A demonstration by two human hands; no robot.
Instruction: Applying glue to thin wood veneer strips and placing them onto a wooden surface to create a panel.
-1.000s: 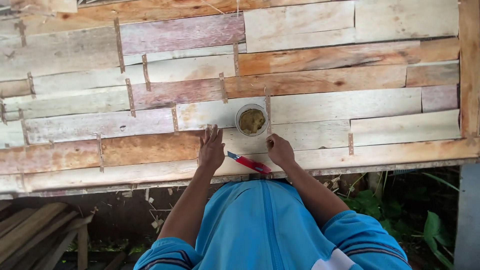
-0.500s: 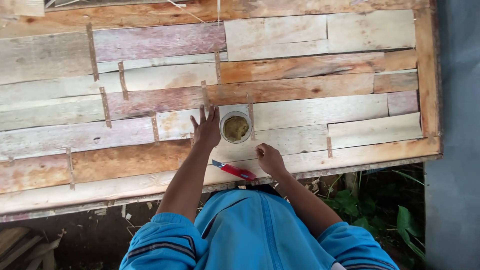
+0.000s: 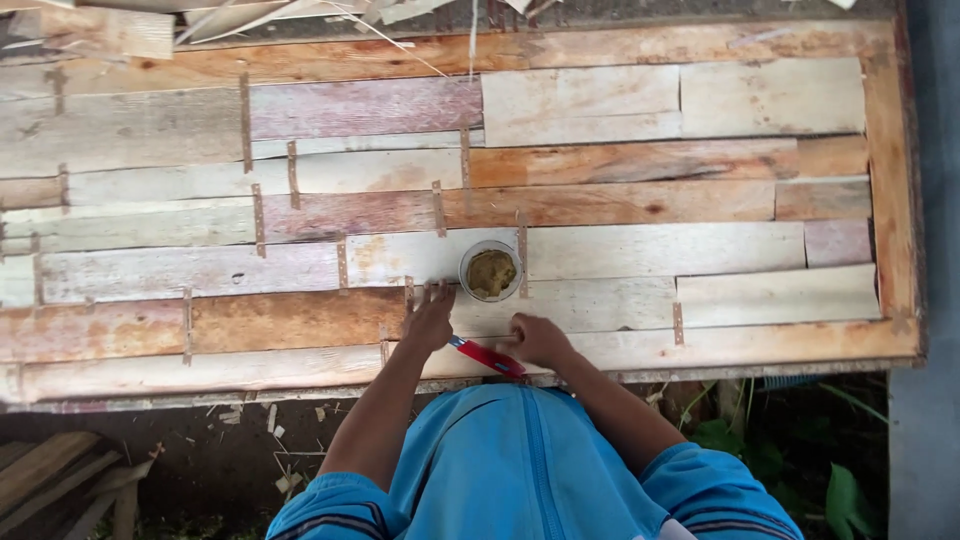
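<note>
A person in a blue top is leaning over a patchwork wooden panel [image 3: 620, 250]. The left hand [image 3: 430, 318] is lying open and flat on the boards. The right hand [image 3: 538, 340] is gripping a red-handled tool [image 3: 487, 356] (likely light and stiff, best held by its handle), just below a small tub of paste [image 3: 490, 270]. Bare ground is showing underneath.

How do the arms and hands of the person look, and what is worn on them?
Both hands, the left hand and the right hand, are bare, without gloves. The forearms are uncovered. Bright blue sleeves are pushed up near the elbows, with dark stripes at the cuffs.
</note>
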